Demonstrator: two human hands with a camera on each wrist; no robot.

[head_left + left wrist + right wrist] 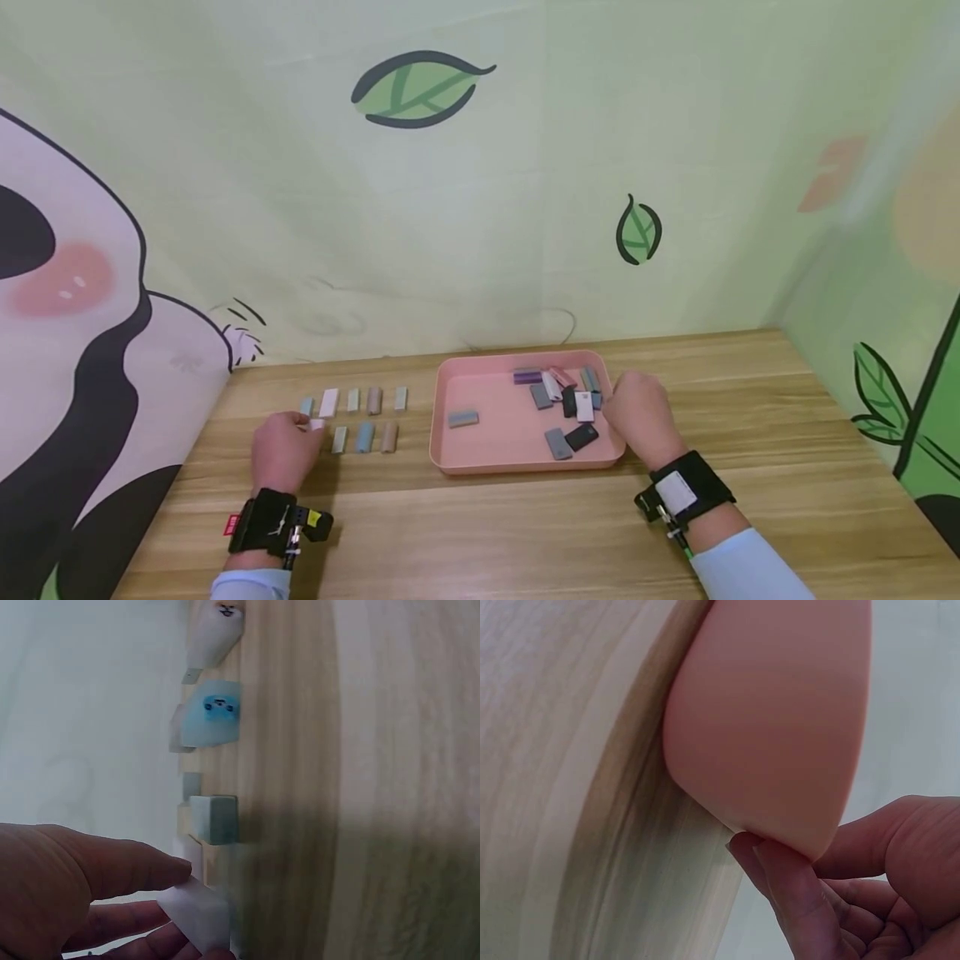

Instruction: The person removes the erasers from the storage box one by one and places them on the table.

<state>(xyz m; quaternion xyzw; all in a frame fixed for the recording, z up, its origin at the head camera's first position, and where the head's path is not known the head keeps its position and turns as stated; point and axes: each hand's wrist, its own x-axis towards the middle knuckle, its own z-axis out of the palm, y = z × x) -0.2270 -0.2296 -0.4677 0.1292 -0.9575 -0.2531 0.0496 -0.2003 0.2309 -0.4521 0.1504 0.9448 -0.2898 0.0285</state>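
Observation:
My left hand (287,450) is at the left of the table, pinching a small white eraser (201,919) between thumb and fingers at the end of the front row. Beside it in that row lie a pale green eraser (340,439), a blue eraser (365,437) with a cartoon face in the left wrist view, and a brownish eraser (389,437). My right hand (643,417) grips the right rim of a pink tray (517,465); in the right wrist view thumb and fingers pinch the tray's edge.
Behind the front row runs a second row with a white eraser (328,403) and several others. Inside the tray, a striped eraser (462,418) lies left, and several grey, black, white and purple ones cluster right. A printed cloth wall (525,208) rises behind the wooden table (480,533).

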